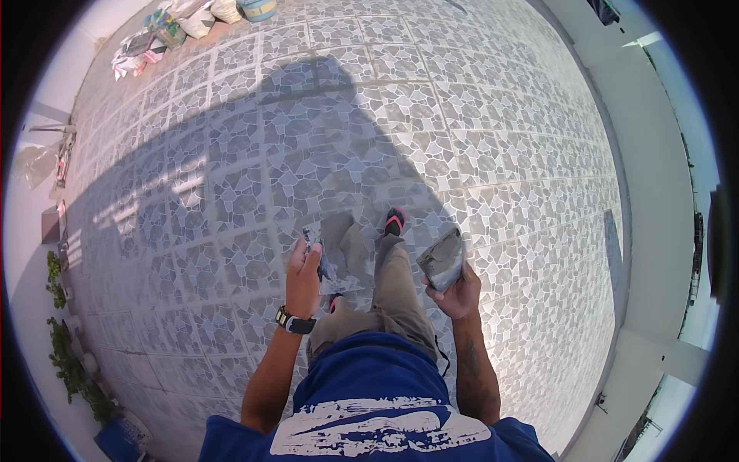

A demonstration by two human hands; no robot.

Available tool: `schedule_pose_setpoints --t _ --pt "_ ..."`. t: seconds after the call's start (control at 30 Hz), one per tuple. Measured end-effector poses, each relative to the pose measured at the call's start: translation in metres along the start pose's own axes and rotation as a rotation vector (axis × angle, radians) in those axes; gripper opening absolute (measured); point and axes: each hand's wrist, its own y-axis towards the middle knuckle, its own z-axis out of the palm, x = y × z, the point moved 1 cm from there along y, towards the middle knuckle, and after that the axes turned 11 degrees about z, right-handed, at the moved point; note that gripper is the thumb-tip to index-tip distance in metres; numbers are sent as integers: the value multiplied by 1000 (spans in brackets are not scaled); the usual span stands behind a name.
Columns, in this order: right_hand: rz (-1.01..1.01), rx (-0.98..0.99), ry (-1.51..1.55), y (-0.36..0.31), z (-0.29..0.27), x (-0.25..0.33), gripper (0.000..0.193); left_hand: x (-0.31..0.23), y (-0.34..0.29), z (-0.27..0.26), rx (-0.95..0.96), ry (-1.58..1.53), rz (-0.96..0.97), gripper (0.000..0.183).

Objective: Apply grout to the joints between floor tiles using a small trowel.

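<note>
Blue cotton shirt point(362, 400) with a cracked white print filled the lower edge, above khaki trousers point(396, 296) and a pink-strapped sandal point(395, 221) mid-stride. Left hand point(305, 271), a dark watch point(295, 321) at its wrist, was closed around the handle of a flat steel trowel point(346, 254), its grey blade crusted with dried mortar. Right hand point(458, 292) gripped a grey, rough-edged cement-smeared slab point(442, 259), tilted upward. Both were carried at waist height over the floor point(231, 192) of grey pebble-patterned tiles, whose joints looked filled and surface dusty; no fresh mortar showed, so the laying seemed largely finished here. Crumpled sacks point(165, 31) lay at the floor's far left corner, and potted plants point(73, 369) lined its left edge.
</note>
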Motion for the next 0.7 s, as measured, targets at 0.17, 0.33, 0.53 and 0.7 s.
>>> schedule_pose_setpoints --t 0.17,0.33,0.53,0.7 --pt "172 176 49 79 -29 76 69 26 73 40 -13 105 13 28" --pt "276 170 9 181 -73 175 75 30 161 96 -189 52 -177 44" --pt "280 7 -170 291 -173 276 73 98 265 128 -149 -18 -427 45" --pt "293 -129 -333 409 -286 350 73 203 343 135 13 -102 -445 47"
